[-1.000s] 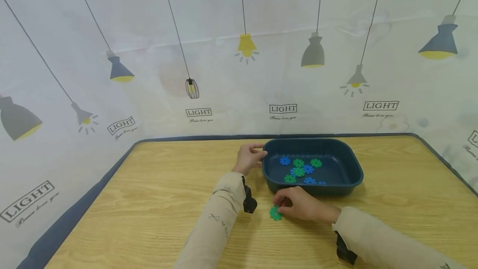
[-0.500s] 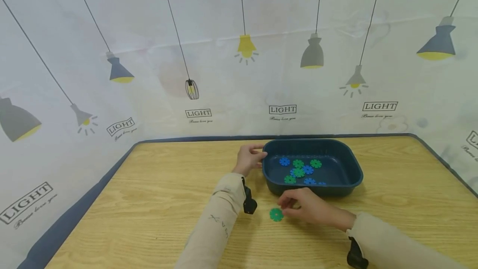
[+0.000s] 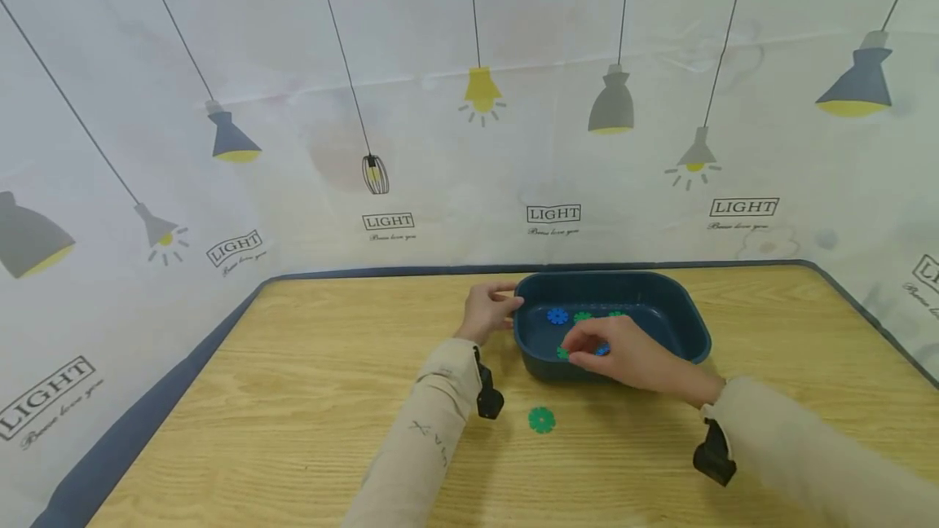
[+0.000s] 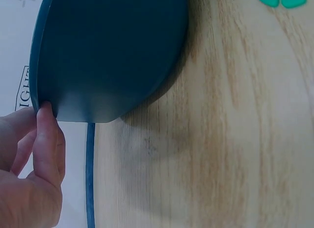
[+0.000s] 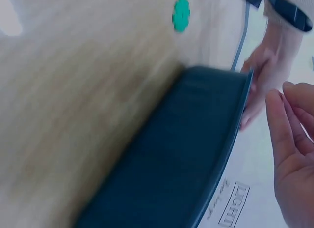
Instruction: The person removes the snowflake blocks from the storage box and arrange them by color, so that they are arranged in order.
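Note:
My left hand (image 3: 487, 312) grips the left rim of a dark blue plastic tub (image 3: 543, 369), thumb on one side and fingers on the other. In the left wrist view the fingertips pinch the tub's edge. Over the near side of the tub hovers my right hand (image 3: 623, 355), fingers bent with nothing visible between them. Its fingertips also look bare in the right wrist view. A green snowflake disc (image 3: 542, 420) lies flat on the table in front of the tub. Inside the tub are blue discs (image 3: 557, 316) and green discs (image 3: 582, 317), some hidden by the right hand.
The wood-grain table (image 3: 330, 398) has a dark blue border at its back edge. A white cloth wall (image 3: 440, 178) printed with lamps rises behind and at both sides. Black cameras are strapped to both wrists.
My right hand has left the green disc on the table and moved up over the tub, covering some discs inside. The left hand stays at the rim.

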Demonstrator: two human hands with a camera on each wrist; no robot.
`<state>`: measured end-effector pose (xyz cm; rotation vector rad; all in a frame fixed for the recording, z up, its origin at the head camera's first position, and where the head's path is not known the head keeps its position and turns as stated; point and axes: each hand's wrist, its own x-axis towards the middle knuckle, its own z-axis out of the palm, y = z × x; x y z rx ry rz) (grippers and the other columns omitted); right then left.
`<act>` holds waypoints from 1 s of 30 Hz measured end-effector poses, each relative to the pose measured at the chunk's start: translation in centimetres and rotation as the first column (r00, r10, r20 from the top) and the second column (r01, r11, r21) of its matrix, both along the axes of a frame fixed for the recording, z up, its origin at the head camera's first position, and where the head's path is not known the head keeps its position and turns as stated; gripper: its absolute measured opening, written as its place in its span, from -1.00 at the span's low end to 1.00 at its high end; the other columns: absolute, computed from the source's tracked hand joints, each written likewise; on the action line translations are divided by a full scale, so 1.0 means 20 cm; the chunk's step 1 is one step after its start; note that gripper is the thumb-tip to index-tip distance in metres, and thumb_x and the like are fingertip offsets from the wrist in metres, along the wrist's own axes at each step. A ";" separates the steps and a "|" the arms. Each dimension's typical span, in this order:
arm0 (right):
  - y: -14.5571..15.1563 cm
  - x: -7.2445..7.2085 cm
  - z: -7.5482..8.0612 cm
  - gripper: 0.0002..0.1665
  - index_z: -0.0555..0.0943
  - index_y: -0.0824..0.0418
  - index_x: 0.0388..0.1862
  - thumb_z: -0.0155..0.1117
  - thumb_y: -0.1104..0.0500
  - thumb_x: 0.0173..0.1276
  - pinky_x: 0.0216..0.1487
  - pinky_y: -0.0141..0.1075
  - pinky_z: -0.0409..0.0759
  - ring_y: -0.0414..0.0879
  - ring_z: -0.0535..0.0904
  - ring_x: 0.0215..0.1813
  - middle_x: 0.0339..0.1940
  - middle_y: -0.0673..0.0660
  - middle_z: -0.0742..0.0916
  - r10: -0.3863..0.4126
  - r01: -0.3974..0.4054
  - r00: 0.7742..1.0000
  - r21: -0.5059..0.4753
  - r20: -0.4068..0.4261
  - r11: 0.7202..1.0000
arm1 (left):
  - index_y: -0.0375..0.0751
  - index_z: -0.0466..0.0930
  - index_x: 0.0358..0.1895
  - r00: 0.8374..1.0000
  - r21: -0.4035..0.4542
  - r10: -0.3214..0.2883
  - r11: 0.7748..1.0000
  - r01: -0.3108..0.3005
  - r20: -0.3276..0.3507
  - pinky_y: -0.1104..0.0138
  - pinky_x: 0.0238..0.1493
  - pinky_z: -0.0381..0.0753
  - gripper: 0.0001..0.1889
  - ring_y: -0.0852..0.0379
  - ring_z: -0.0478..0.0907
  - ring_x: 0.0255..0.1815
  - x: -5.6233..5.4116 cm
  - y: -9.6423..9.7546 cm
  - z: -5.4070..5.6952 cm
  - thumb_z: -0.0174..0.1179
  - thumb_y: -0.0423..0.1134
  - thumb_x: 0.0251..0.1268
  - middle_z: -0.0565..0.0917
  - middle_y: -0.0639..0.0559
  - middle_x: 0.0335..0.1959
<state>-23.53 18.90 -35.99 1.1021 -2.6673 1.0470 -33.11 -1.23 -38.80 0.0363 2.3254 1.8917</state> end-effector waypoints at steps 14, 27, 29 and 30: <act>0.10 -0.20 -0.03 -0.88 0.57 0.28 -0.30 0.24 0.32 0.14 -0.39 -0.36 0.51 -0.18 0.54 -0.41 -0.44 0.02 0.64 -0.166 0.165 0.986 0.057 0.022 0.985 | -0.27 0.54 -0.01 1.000 0.013 0.004 1.000 -0.004 -0.009 0.30 -0.48 0.61 -0.67 -0.06 0.61 -0.34 0.00 0.00 -0.01 0.20 -0.39 0.09 0.62 -0.20 -0.29; 0.15 -0.35 -0.12 -0.70 0.52 0.44 -0.16 0.22 0.26 0.18 -0.27 -0.20 0.54 -0.04 0.56 -0.29 -0.33 0.15 0.65 -0.188 0.180 0.957 0.055 0.219 0.982 | -0.25 0.55 -0.02 1.000 0.008 0.001 1.000 -0.001 -0.006 0.30 -0.46 0.61 -0.68 0.04 0.60 -0.39 0.00 0.00 -0.01 0.20 -0.38 0.10 0.60 -0.16 -0.30; 0.14 -0.36 -0.13 -0.67 0.51 0.46 -0.14 0.22 0.25 0.18 -0.23 -0.16 0.54 0.00 0.56 -0.25 -0.32 0.17 0.65 -0.197 0.186 0.946 0.064 0.258 0.980 | -0.26 0.55 -0.02 1.000 0.010 0.002 1.000 -0.002 -0.006 0.30 -0.46 0.61 -0.68 0.04 0.60 -0.40 0.00 0.00 -0.01 0.20 -0.38 0.09 0.60 -0.17 -0.30; 0.14 -0.36 -0.14 -0.66 0.50 0.46 -0.13 0.23 0.25 0.18 -0.22 -0.15 0.54 0.02 0.56 -0.23 -0.31 0.18 0.65 -0.199 0.187 0.942 0.071 0.269 0.980 | -0.26 0.55 -0.02 1.000 0.013 0.004 1.000 -0.004 -0.004 0.30 -0.47 0.61 -0.68 0.04 0.61 -0.40 -0.01 0.00 -0.01 0.20 -0.39 0.09 0.60 -0.17 -0.30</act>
